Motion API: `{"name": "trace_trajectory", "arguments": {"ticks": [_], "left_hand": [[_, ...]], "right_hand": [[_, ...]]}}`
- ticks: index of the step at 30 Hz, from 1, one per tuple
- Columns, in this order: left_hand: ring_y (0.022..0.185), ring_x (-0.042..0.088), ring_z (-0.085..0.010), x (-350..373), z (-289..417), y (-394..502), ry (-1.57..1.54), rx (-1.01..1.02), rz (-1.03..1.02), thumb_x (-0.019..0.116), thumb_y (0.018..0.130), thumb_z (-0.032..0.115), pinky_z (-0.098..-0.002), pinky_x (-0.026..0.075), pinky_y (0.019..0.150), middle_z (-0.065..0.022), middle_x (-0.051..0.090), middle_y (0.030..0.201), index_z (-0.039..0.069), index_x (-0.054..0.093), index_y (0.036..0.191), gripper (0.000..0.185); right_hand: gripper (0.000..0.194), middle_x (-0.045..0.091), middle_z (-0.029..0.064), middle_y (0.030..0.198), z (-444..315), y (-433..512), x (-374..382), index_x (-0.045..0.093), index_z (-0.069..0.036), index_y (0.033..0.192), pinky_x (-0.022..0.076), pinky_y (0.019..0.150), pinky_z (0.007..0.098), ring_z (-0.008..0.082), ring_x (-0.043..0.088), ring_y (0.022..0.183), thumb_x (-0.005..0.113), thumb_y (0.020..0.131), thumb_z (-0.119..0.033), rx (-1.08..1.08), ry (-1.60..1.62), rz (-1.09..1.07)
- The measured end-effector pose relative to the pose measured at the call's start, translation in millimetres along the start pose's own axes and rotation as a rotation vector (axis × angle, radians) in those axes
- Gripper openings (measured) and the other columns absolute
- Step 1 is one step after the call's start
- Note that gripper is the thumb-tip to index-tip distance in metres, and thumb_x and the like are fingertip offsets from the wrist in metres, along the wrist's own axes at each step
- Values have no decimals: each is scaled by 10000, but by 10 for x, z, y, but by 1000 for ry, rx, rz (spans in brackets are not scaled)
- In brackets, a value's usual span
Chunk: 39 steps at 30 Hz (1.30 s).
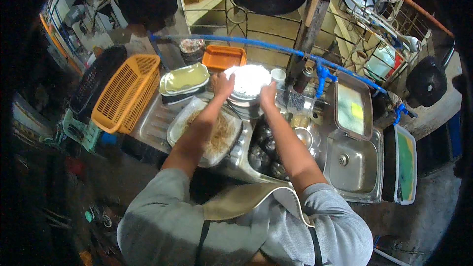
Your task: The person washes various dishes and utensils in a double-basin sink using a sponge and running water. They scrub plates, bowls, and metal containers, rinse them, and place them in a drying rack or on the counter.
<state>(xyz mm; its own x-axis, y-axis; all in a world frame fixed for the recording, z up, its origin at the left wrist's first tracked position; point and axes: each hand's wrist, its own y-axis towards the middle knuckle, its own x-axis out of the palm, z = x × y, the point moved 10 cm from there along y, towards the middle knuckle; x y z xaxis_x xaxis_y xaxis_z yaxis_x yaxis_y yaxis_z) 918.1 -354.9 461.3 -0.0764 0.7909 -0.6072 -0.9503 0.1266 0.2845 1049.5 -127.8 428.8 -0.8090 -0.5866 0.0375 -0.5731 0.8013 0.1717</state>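
Note:
At the back of the steel sink counter, a pile of bright white plates (252, 80) is held between my two hands. My left hand (223, 85) grips its left rim, and my right hand (268, 94) takes the right rim. Glare washes out the top plate. Under my left forearm lies a white tray (178, 130) with brown residue in it. Bowls and dark dishes (262, 155) fill the sink basin below my right forearm, which partly hides them. A white cup (278, 77) stands just beyond my right hand.
An orange perforated basket (127, 94) leans at the left beside stacked green-lined trays (184, 79). An orange tray (224, 57) is behind. A blue tap (322, 77) hangs from a blue pipe. To the right are a grey-brown tub (334, 114) and a second basin (351, 171).

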Motion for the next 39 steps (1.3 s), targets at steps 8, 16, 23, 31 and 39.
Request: {"name": "trace_trajectory", "arguments": {"ticks": [8,16,23,31,39], "left_hand": [[1222,603,-369,115,-566,207,-438,-99,-171,598,933,497,-407,428,1063,-289,614,1322,-63,549,1368,711],[1226,597,-228,290,-914,483,-494,-47,-337,531,1032,397,-342,424,1052,-142,669,1294,-39,587,1349,542],[1022,682,-294,-1141,-1733,-477,-167,99,-134,704,911,253,-375,529,932,-201,699,1147,-33,692,1180,392],[1126,625,-359,-2091,-2554,-1651,271,-139,-53,745,856,171,-432,493,991,-175,673,1163,41,650,1212,391],[1080,638,-375,-2102,-2267,-1887,489,-107,53,758,853,262,-472,526,925,-170,654,1148,41,673,1137,370]], "right_hand": [[909,280,322,1602,828,153,-293,523,122,1379,263,1190,503,453,266,1481,518,935,-672,452,-151,-101],[1107,270,196,1646,350,-571,368,244,-38,1607,220,1214,467,372,286,1483,419,881,-855,483,315,-526],[241,658,175,1024,536,-117,-2243,577,-21,1050,525,956,499,353,634,1003,487,941,-217,434,995,192],[377,667,101,768,507,-1269,-464,687,17,991,541,704,407,247,650,718,707,916,-352,432,-90,-385],[213,707,128,862,371,-1532,245,677,35,950,523,746,338,172,652,776,730,935,-171,-357,-658,-389]]}}
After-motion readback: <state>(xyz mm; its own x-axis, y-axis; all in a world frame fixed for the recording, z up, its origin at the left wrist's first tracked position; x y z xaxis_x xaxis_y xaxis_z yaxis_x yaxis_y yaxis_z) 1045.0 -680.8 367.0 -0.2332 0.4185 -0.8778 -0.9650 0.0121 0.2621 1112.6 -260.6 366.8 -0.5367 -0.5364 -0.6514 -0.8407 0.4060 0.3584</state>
